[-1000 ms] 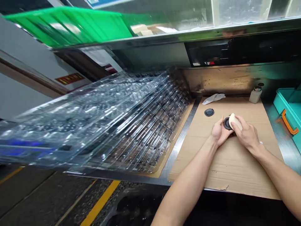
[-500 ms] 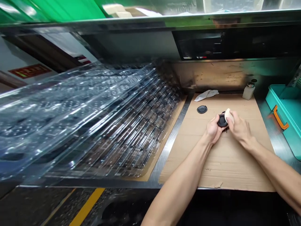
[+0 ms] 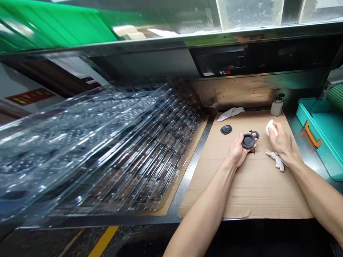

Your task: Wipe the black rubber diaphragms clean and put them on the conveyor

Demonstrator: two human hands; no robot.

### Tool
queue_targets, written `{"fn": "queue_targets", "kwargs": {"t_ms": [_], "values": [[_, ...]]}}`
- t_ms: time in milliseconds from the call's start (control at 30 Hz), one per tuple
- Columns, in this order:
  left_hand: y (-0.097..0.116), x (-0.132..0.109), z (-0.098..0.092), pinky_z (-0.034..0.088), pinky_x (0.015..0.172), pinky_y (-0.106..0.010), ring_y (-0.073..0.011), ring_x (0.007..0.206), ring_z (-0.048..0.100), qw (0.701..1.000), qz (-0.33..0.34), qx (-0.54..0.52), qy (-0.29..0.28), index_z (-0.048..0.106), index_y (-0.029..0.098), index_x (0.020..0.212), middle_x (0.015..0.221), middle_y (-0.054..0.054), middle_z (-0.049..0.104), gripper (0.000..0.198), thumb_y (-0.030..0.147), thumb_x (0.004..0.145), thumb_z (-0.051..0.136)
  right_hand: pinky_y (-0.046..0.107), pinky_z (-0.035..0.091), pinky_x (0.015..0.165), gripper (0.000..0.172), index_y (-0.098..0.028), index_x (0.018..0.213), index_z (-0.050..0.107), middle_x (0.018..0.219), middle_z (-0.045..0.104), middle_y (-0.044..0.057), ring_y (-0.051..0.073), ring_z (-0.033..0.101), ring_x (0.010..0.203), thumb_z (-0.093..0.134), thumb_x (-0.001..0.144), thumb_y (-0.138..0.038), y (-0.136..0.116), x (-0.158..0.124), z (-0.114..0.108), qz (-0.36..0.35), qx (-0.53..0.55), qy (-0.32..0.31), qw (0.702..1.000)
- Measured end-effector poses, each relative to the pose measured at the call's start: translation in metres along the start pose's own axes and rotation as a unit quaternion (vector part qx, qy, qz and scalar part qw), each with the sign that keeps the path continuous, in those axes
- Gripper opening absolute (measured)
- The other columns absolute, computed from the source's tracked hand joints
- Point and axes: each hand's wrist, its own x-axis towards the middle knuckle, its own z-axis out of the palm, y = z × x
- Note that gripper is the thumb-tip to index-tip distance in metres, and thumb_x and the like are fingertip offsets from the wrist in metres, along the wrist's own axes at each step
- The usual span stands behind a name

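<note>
My left hand (image 3: 237,151) grips a round black disc part (image 3: 248,140) by its edge, above a brown cardboard sheet (image 3: 249,189). My right hand (image 3: 280,141) is closed on a small white pad (image 3: 270,126), now a hand's width to the right of the disc. Two more black discs lie on the cardboard: one (image 3: 226,129) to the left and one (image 3: 255,134) partly hidden behind the held disc. A crumpled grey-white cloth (image 3: 276,160) lies under my right wrist.
A tilted stack of clear plastic trays (image 3: 107,150) fills the left of the bench. At the back lie a white rag (image 3: 230,113) and a small white bottle (image 3: 276,106). A teal bin (image 3: 320,132) with an orange handle stands at the right. A metal shelf (image 3: 187,39) runs overhead.
My right hand has drawn the white pad off the disc and moved right. The left hand keeps the disc, its face now uncovered. The view has shifted right.
</note>
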Motion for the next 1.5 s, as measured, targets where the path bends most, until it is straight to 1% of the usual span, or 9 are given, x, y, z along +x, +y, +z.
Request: {"fn": "queue_targets", "kwargs": {"t_ms": [167, 300, 400, 567, 767, 1100, 1267, 1367, 1500], "values": [[0.008, 0.000, -0.009, 0.058, 0.060, -0.028, -0.0139, 0.071, 0.064, 0.984, 0.064, 0.135, 0.101, 0.059, 0.020, 0.096, 0.088, -0.002, 0.066, 0.036, 0.054, 0.092, 0.068, 0.037, 0.048, 0.083, 0.047, -0.022, 0.144, 0.054, 0.114, 0.075, 0.014, 0.032, 0.070, 0.098, 0.044, 0.102, -0.041, 0.032, 0.012, 0.003, 0.045, -0.031, -0.037, 0.998], [0.012, 0.014, -0.012, 0.048, 0.047, -0.023, -0.0118, 0.054, 0.056, 0.934, 0.074, 0.326, 0.123, 0.051, 0.023, 0.093, 0.074, 0.002, 0.060, 0.039, 0.059, 0.090, 0.066, 0.036, 0.047, 0.084, 0.045, -0.024, 0.144, 0.054, 0.114, 0.075, 0.013, 0.031, 0.070, 0.100, 0.043, 0.104, -0.041, 0.032, 0.011, 0.008, 0.044, -0.051, -0.068, 0.995], [0.011, 0.037, -0.008, 0.048, 0.054, -0.026, -0.0140, 0.057, 0.056, 0.867, 0.112, 0.475, 0.096, 0.057, 0.022, 0.090, 0.077, 0.000, 0.062, 0.032, 0.054, 0.095, 0.060, 0.036, 0.047, 0.083, 0.044, -0.025, 0.144, 0.054, 0.113, 0.075, 0.013, 0.030, 0.070, 0.100, 0.043, 0.104, -0.041, 0.029, 0.011, 0.009, 0.051, -0.055, -0.080, 0.994], [0.001, 0.065, 0.010, 0.050, 0.093, -0.036, -0.0244, 0.098, 0.064, 0.693, 0.215, 0.681, 0.102, 0.063, 0.022, 0.087, 0.098, -0.009, 0.061, 0.025, 0.039, 0.101, 0.052, 0.034, 0.046, 0.082, 0.044, -0.024, 0.143, 0.053, 0.113, 0.075, 0.013, 0.028, 0.070, 0.098, 0.043, 0.105, -0.042, 0.030, 0.010, 0.009, 0.058, -0.052, -0.097, 0.992], [-0.009, 0.064, 0.027, 0.049, 0.091, -0.042, -0.0287, 0.101, 0.064, 0.597, 0.163, 0.773, 0.139, 0.070, 0.025, 0.103, 0.119, -0.013, 0.055, 0.030, 0.042, 0.104, 0.045, 0.034, 0.045, 0.079, 0.040, -0.024, 0.139, 0.055, 0.106, 0.075, 0.012, 0.028, 0.070, 0.095, 0.042, 0.105, -0.041, 0.028, 0.010, 0.010, 0.060, -0.052, -0.103, 0.991], [-0.003, 0.076, 0.006, 0.046, 0.104, -0.046, -0.0359, 0.125, 0.050, 0.578, 0.197, 0.778, 0.145, 0.079, 0.023, 0.100, 0.125, -0.017, 0.058, 0.037, 0.048, 0.099, 0.052, 0.034, 0.045, 0.076, 0.039, -0.025, 0.136, 0.056, 0.104, 0.076, 0.012, 0.030, 0.071, 0.095, 0.043, 0.103, -0.041, 0.030, 0.009, 0.014, 0.059, -0.050, -0.098, 0.992], [0.012, 0.065, 0.014, 0.034, 0.115, -0.055, -0.0413, 0.146, 0.040, 0.615, 0.119, 0.773, 0.100, 0.062, 0.022, 0.141, 0.154, -0.020, 0.049, 0.067, 0.068, 0.099, 0.039, 0.035, 0.045, 0.080, 0.042, -0.026, 0.142, 0.052, 0.111, 0.075, 0.012, 0.029, 0.070, 0.100, 0.042, 0.104, -0.041, 0.030, 0.011, 0.016, 0.067, -0.044, -0.106, 0.991], [0.010, 0.056, 0.029, 0.035, 0.115, -0.056, -0.0458, 0.149, 0.036, 0.581, 0.074, 0.808, 0.064, 0.045, 0.026, 0.157, 0.165, -0.020, 0.036, 0.085, 0.077, 0.090, 0.049, 0.035, 0.045, 0.082, 0.042, -0.027, 0.142, 0.052, 0.113, 0.075, 0.011, 0.029, 0.070, 0.102, 0.042, 0.105, -0.042, 0.030, 0.011, 0.015, 0.070, -0.045, -0.108, 0.991], [0.007, 0.056, 0.036, 0.043, 0.109, -0.048, -0.0404, 0.136, 0.054, 0.536, 0.044, 0.843, 0.005, 0.063, 0.021, 0.141, 0.147, -0.021, 0.058, 0.055, 0.047, 0.092, 0.060, 0.035, 0.044, 0.082, 0.042, -0.026, 0.141, 0.053, 0.112, 0.075, 0.011, 0.029, 0.070, 0.102, 0.042, 0.105, -0.043, 0.030, 0.012, 0.012, 0.078, -0.049, -0.115, 0.989]]}}
